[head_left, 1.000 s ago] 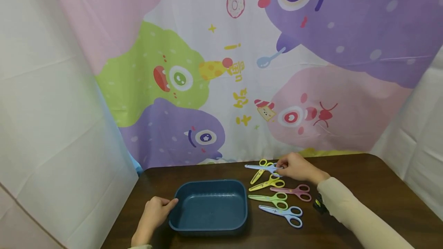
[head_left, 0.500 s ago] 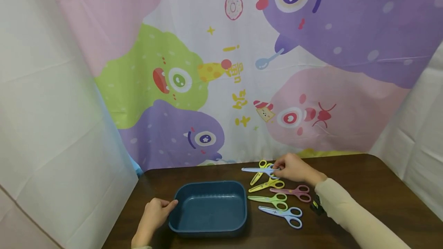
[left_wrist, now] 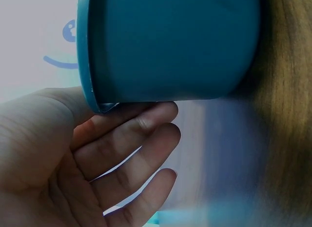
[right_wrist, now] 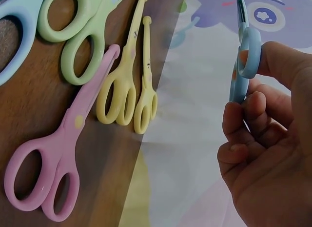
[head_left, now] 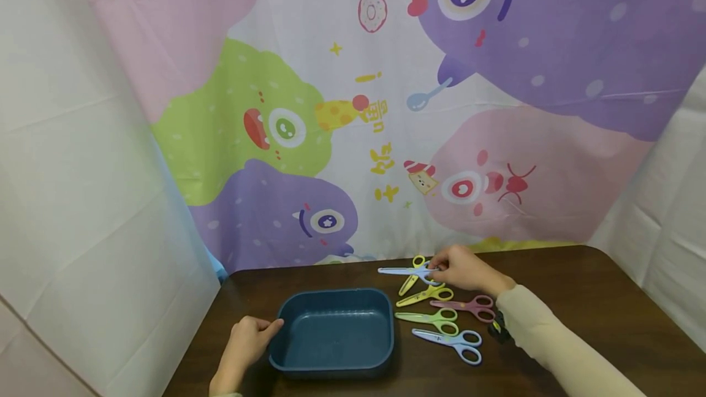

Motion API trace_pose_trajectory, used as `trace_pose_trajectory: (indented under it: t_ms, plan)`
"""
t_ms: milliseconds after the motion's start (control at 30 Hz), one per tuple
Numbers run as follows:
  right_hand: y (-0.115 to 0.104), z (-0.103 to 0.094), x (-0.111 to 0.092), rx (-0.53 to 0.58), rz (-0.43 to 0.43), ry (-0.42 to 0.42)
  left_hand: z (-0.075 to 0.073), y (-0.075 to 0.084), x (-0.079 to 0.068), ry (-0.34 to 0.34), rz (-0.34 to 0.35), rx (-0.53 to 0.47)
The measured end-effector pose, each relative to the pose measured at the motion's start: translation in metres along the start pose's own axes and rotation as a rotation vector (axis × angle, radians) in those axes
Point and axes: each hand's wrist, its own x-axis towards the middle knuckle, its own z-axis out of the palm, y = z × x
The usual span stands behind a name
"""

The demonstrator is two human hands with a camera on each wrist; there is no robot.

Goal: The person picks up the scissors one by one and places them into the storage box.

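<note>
With thumb at the rim and index finger against the outer wall, my left hand pinches the left side of a dark teal plastic box. The left wrist view shows this grip; the other fingers are spread below the rim. Over at the table's back, my right hand holds light blue scissors by the handles, blades pointing left. In the right wrist view these scissors are raised off the table. Below them lie two yellow scissors, partly covered in the head view.
Right of the box lie green scissors, pink scissors and a second light blue pair. A cartoon-print curtain hangs behind the brown table. White cloth walls stand at both sides.
My right hand has moved slightly left with the blue scissors, whose blades now reach further left past the yellow pair. The left hand and box stay put.
</note>
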Motion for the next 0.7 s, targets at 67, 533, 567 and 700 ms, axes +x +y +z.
trace_pose_trajectory:
  t_ms: [67, 533, 567, 700]
  plan:
    - [-0.001, 0.001, 0.001, -0.004, -0.002, 0.003, 0.000, -0.001, 0.000, 0.004, 0.007, 0.003]
    - [-0.013, 0.004, 0.007, 0.009, -0.031, 0.001, 0.000, -0.002, 0.000, 0.007, 0.009, -0.002]
    - [-0.014, 0.004, 0.008, 0.013, -0.035, 0.001, 0.000, -0.003, 0.000, 0.005, 0.005, -0.002]
    - [-0.016, 0.003, 0.009, 0.031, -0.045, -0.005, 0.001, -0.003, 0.000, 0.002, -0.003, -0.009]
